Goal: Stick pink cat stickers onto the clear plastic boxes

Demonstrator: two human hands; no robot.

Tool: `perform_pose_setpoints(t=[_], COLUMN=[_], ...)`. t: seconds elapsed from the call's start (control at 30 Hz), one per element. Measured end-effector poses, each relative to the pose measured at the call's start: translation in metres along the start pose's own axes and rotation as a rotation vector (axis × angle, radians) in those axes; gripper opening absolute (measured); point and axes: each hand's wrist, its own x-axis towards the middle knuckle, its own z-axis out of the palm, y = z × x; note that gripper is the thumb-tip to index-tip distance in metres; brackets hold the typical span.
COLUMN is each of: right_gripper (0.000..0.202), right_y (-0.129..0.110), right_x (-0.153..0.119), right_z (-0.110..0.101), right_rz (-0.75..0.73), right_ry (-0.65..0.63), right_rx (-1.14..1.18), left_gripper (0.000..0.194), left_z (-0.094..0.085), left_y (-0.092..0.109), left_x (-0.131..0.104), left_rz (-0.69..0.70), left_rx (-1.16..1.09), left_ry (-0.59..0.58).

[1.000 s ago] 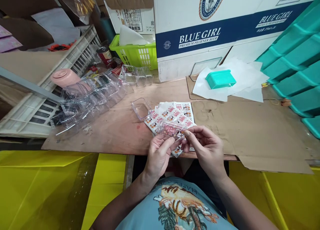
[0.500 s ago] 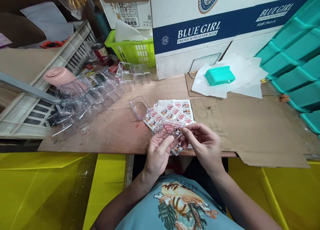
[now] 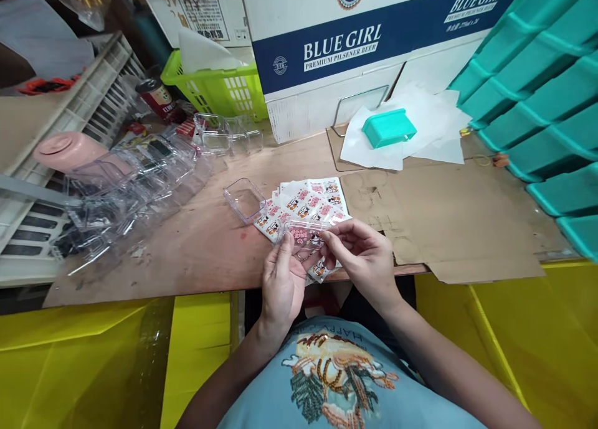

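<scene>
Between my two hands is a small clear plastic case (image 3: 303,236) with a pink and cartoon sticker on its face. My left hand (image 3: 284,282) grips its left end, thumb on the near edge and fingers underneath. With thumb and forefinger my right hand (image 3: 362,258) pinches the right end, at the cartoon part of the sticker. Under and behind the case lie overlapping sticker sheets (image 3: 311,195) printed with pink lettering and cartoon animals. Another clear plastic case part (image 3: 244,200) lies tilted on the table, left of the sheets.
Several clear cases (image 3: 140,174) are piled at the left by a pink bottle (image 3: 70,152). Behind stand a green basket (image 3: 219,89) and a beer carton (image 3: 322,55). A turquoise bin (image 3: 390,129) sits on white paper; stacked turquoise bins (image 3: 537,105) rise at right.
My head view has shifted right, so the scene sits further left. The left thumb has moved from the case's middle to its left end; both hands still hold the case.
</scene>
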Motion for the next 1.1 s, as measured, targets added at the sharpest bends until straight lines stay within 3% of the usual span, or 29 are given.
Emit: perform_pose_setpoints(t=[0.23,0.4,0.47,0.6,0.7,0.83,0.9,0.97,1.1], right_gripper=[0.022,0.022,0.019,0.008,0.014,0.028,0.030,0.025,0.008], right_y=[0.000,0.001,0.003,0.010,0.012,-0.004,-0.020,-0.034,-0.039], right_x=[0.000,0.002,0.003,0.000,-0.009,-0.031,-0.045,-0.053,-0.042], right_z=[-0.001,-0.005,-0.007,-0.011,-0.011,-0.015,-0.019,-0.022,-0.021], right_rz=[-0.018,-0.053,-0.089,-0.384,-0.696,-0.891,-0.822,-0.646,-0.366], right_ry=[-0.004,-0.017,-0.013,0.003,-0.134,-0.238,-0.277,-0.289,0.017], right_rx=[-0.026,-0.114,-0.175,-0.530,-0.839,-0.904,-0.832,-0.737,-0.414], left_gripper=[0.018,0.040,0.038,0.027,0.032,0.031,0.027,0.025,0.031], left_z=[-0.001,-0.007,-0.006,0.000,0.002,0.003,0.003,0.002,-0.002], left_y=[0.000,0.011,0.015,0.014,0.009,0.006,0.008,0.012,0.015], left_x=[0.001,0.018,0.023,0.019,0.014,0.012,0.015,0.019,0.022], left_rz=[-0.021,-0.300,-0.329,-0.175,-0.132,-0.159,-0.143,-0.108,-0.140], left_rx=[-0.022,-0.112,-0.105,-0.043,-0.003,-0.022,-0.052,-0.073,-0.072], left_ry=[0.015,-0.077,-0.098,-0.107,-0.124,-0.083,-0.073,-0.069,-0.047])
